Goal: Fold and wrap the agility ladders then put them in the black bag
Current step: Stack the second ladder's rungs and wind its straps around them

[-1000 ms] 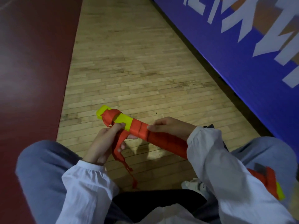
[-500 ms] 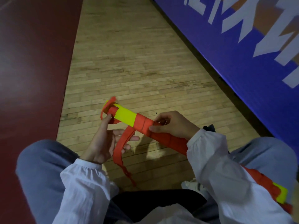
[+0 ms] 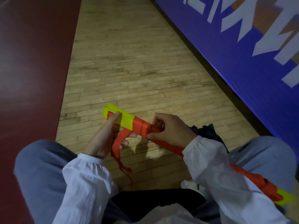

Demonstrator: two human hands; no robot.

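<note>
Two floor surfaces are seen beneath the person: a pale wooden floor (image 3: 137, 62) in the middle and a dark red floor strip (image 3: 32, 62) at the left. A blue banner (image 3: 242, 65) with large white lettering is set along the right edge of the wood. Both knees, clad in grey-blue trousers (image 3: 40, 167), are spread at the bottom of the view, and both forearms are covered by white sleeves (image 3: 84, 183).

The folded ladder (image 3: 140, 126) is held in the air above the wood, between the knees, as a long flat bundle of stacked rungs, yellow at its ends and orange between. It is laid slantwise: its far end is pointed up and to the left, while its near end is passed under the right forearm and is seen again past the right knee. The right hand (image 3: 173, 131) is clamped round the orange part, thumb below and fingers curled over the top. The left hand (image 3: 103, 141) is placed at the far yellow end, its forefinger laid straight along the rungs. The orange strap (image 3: 118, 143) is caught across its curled lower fingers and hangs, frayed, towards the floor. A piece of dark fabric (image 3: 208, 131) is partly seen behind the right wrist; whether it is the bag cannot be told. A white shoe (image 3: 192, 185) is glimpsed beside the right forearm.
</note>
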